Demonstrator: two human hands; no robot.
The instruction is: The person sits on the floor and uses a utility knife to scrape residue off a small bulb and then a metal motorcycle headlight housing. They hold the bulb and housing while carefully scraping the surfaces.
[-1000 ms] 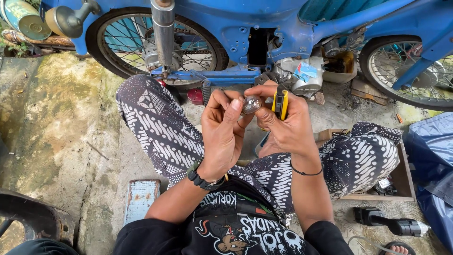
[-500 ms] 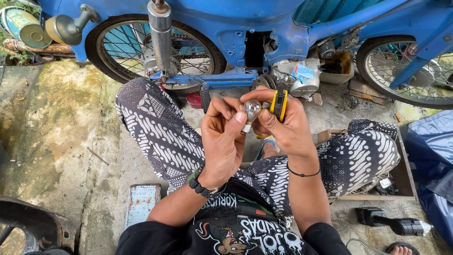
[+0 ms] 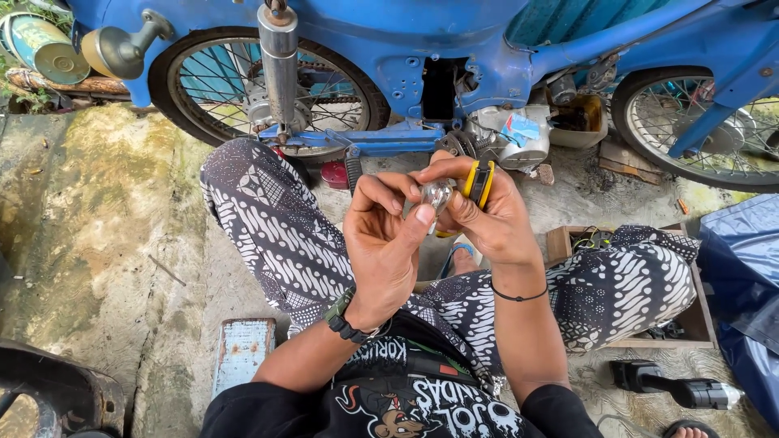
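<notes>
My left hand (image 3: 383,240) and my right hand (image 3: 484,212) meet at chest height over my crossed legs in patterned trousers. Between their fingertips sits a small shiny metal part (image 3: 436,195); fingers of both hands pinch it. My right hand also grips a tool with yellow and black handles (image 3: 479,183), which sticks up past the knuckles. A dark watch is on my left wrist and a thin black band on my right wrist.
A blue motorbike (image 3: 454,57) stands just ahead, with a spoked wheel and shock absorber (image 3: 279,69) at left, the engine (image 3: 505,136) in the middle and another wheel (image 3: 704,130) at right. A wooden box (image 3: 704,318) lies at right, a small metal plate (image 3: 242,352) at lower left.
My hands keep working on the small metal part at the same spot. The view has shifted slightly; nothing was let go.
</notes>
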